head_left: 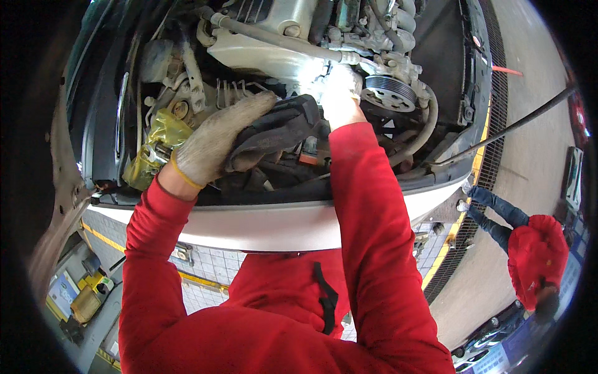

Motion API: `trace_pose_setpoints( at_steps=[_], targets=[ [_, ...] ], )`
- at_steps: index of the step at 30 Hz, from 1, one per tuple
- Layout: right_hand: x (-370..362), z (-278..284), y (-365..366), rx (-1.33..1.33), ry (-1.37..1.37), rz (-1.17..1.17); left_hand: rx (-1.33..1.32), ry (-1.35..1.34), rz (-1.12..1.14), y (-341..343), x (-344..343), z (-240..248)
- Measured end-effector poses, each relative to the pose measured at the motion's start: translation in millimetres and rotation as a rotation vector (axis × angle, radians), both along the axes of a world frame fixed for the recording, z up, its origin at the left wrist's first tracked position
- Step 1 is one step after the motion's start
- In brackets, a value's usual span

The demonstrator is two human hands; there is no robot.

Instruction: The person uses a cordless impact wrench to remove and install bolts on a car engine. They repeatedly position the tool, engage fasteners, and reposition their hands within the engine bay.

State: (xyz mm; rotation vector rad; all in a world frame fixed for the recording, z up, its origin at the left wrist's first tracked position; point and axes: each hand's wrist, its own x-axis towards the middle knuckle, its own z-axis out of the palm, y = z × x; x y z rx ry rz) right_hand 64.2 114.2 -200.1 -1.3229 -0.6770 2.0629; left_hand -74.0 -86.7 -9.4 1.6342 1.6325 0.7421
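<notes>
In a knitted work glove with a yellow cuff, my left hand (219, 132) is closed around a bulky black part (281, 128), which looks like a plastic or rubber piece. It holds this part tilted over the engine bay. My right hand (342, 100), also gloved, reaches down into the engine just left of a grooved pulley (389, 93). Strong glare washes over that glove, and its fingers cannot be made out. A pale metal engine cover (255, 53) lies beyond both hands, with a grey hose (280, 40) running across it.
Yellow plastic wrapping (163, 140) sits left of my left hand. The white bumper (268, 225) runs between my body and the engine bay. At the right, a thin black rod (504, 132) slants up from the bay's edge. A person in red (537, 258) stands farther right.
</notes>
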Motion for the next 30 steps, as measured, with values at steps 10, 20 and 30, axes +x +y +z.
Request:
trace_pose_setpoints(
  at_steps=[10, 20, 30],
  targets=[
    [1, -8, -15, 0.201, 0.128, 0.005, 0.064, 0.200, 0.097, -6, 9, 0],
    [-13, -34, 1, 0.581, -0.600, 0.156, -0.280, -0.489, 0.506, -7, 9, -27],
    [-25, -51, -3, 0.563, -0.558, 0.143, -0.165, -0.323, 0.480, -14, -6, -34]
  ],
)
